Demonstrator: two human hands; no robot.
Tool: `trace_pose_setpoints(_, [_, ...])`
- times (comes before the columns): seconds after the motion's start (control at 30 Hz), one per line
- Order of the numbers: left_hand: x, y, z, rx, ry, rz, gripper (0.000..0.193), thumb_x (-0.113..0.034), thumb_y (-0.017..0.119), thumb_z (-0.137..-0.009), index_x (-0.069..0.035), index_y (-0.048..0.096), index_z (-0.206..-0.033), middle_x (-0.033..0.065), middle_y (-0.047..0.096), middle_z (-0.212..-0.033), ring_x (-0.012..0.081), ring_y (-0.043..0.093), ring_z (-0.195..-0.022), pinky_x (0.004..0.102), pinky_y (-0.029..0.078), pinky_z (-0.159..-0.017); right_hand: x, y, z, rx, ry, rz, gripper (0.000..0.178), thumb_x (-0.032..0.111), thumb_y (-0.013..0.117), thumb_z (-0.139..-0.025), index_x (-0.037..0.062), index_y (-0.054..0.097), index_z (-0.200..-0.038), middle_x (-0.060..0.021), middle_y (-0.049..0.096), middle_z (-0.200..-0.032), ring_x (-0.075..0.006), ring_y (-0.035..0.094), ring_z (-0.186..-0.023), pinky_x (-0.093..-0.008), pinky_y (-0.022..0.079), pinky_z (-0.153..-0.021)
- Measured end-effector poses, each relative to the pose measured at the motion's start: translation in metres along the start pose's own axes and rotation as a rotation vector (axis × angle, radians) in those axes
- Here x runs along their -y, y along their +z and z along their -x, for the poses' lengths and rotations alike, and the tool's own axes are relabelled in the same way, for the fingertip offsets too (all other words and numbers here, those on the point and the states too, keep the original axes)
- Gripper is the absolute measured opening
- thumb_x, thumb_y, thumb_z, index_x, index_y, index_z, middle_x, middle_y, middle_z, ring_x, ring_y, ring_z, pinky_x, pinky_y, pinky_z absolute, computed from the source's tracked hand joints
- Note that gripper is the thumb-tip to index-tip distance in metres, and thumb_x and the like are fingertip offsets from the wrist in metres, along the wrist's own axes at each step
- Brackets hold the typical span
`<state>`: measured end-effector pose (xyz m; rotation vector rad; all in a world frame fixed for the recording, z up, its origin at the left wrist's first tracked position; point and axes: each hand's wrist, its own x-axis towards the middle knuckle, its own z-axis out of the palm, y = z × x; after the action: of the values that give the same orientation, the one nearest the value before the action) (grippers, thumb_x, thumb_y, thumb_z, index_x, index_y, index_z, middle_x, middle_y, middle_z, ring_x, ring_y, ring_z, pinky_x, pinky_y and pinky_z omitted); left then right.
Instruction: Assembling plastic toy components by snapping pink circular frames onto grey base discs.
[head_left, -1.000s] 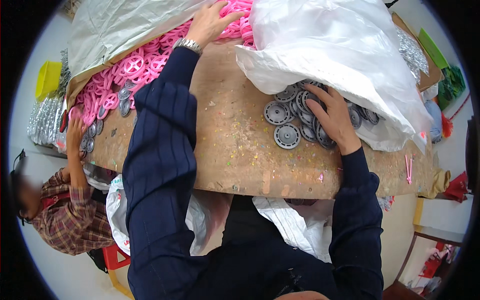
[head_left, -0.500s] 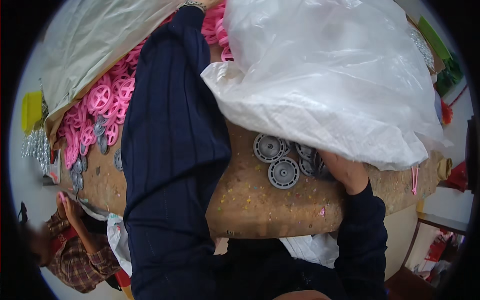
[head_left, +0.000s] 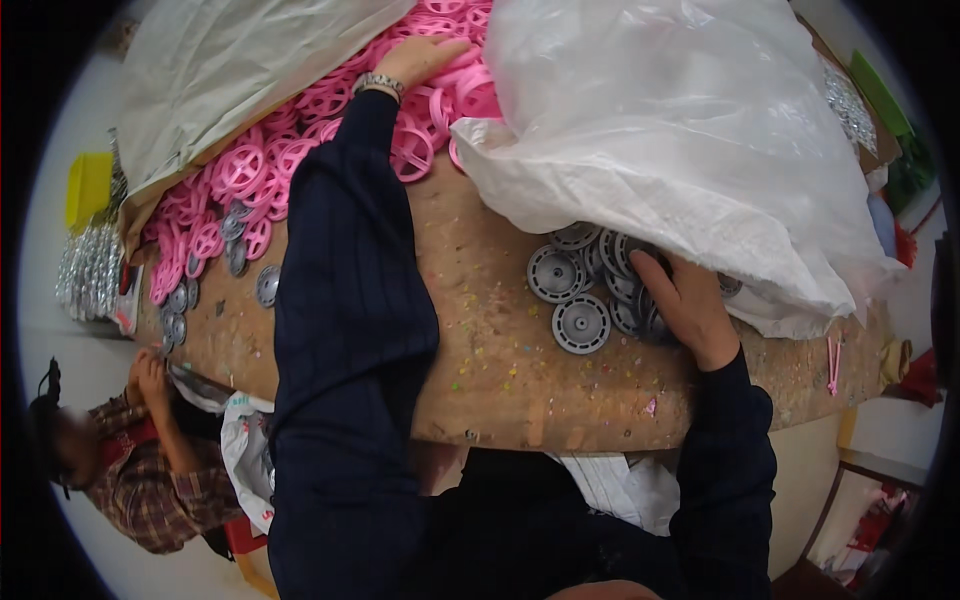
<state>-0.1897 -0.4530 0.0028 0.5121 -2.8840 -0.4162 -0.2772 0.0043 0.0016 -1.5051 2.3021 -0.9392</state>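
Grey wheels partly under sack, right hand atop, part-hidden, left hand on pink wheels, grips unclear

Soft light covers the table; pale glare streaks the plastic bag between one and two o'clock, and shadow darkens the grey wheels near three. The navy sleeve toward eight loses detail; fisheye bending bows the table's edge at six, black rims the corners

Left hand extends farther than right hand.
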Motion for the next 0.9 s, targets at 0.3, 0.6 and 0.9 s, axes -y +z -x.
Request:
trace_pose_setpoints(0.3, [-0.056, -0.03, 0.153, -0.058, -0.273, -0.087, 0.056, -0.051, 0.042, -0.094, -0.005, 0.068, -0.11, 0.0253, 0.068, -0.108, 0.0412, 0.063, -0.104, 0.0482, 0.049, -0.089, 0.007, 0.012, -0.006, -0.029, -0.052, -0.036, 0.038, 0.027, 0.062, -0.094, -0.003, 0.065, -0.118, -0.0218, 0.068, -0.116, -0.0343, 0.063, -0.111, -0.0374, 0.045, -0.098])
trace_pose_setpoints(0.6, [-0.028, -0.036, 0.223, -0.465, -0.11, -0.058, 0.045, -0.039, 0.057, -0.093, -0.002, 0.062, -0.117, 0.0207, 0.061, -0.122, 0.0373, 0.058, -0.113, 0.0439, 0.045, -0.098, 0.011, 0.014, -0.009, -0.063, -0.106, -0.042, 0.038, 0.02, 0.061, -0.094, -0.0047, 0.063, -0.122, -0.0223, 0.068, -0.115, -0.0329, 0.064, -0.109, -0.0356, 0.045, -0.097])
trace_pose_setpoints(0.9, [0.098, -0.062, 0.162, -0.729, -0.555, -0.552, 0.065, -0.048, 0.068, -0.081, 0.0, 0.055, -0.123, 0.0269, 0.056, -0.124, 0.048, 0.052, -0.117, 0.0577, 0.045, -0.097, 0.009, 0.019, -0.008, -0.073, -0.04, -0.042, 0.036, 0.019, 0.06, -0.095, -0.0045, 0.063, -0.122, -0.0204, 0.068, -0.116, -0.0291, 0.063, -0.11, -0.0346, 0.045, -0.097])
